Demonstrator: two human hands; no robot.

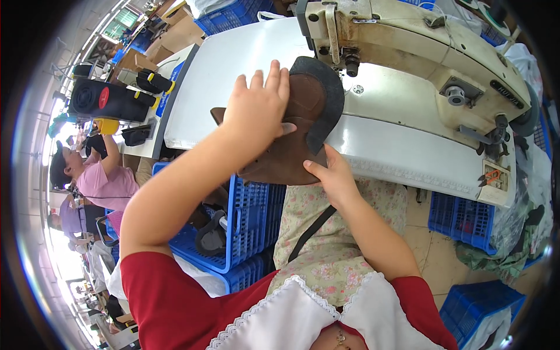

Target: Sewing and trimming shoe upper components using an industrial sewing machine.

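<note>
A brown leather shoe upper (286, 154) with a dark grey curved collar strip (333, 102) is held over the near left part of the sewing table. My left hand (256, 108) lies across its left side with fingers stretched out and the thumb on the leather. At the lower right edge, my right hand (337, 178) pinches the piece, thumb on top and the other fingers mostly hidden beneath. Just right of the collar strip stands the head of an industrial sewing machine (408, 49). The machine's needle area is apart from the piece.
The white sewing table (245, 49) extends left and right. Orange-handled thread snips (491, 177) rest at its right end. Below left, a blue crate (233, 233) holds dark shoe pieces; another blue crate (461, 219) stands at right. A person in pink (108, 181) works at far left.
</note>
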